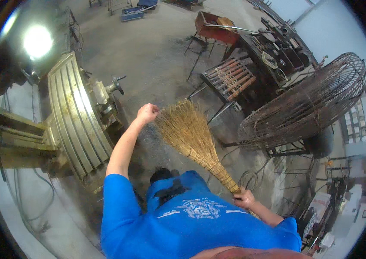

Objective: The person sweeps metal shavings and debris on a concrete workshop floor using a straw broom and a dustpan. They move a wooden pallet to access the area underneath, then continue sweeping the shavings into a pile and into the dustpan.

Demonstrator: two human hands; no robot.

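A straw broom (193, 134) slants across in front of me, its bristles raised up and to the left. Low on the right, my right hand (245, 199) is closed round its handle near the binding. My left hand (148, 113) is at the outer left edge of the bristles, its fingers curled together with the tips against or just beside the straw. Whatever lies between those fingertips is too small to make out.
A machine with a grooved metal table (77, 118) and a crank handle stands close on the left. To the right are a large caged fan (306, 103), a rack of metal bars (230, 77), a tool bench (273, 54) and a red metal box (213, 30). Cables (252, 177) lie on the floor.
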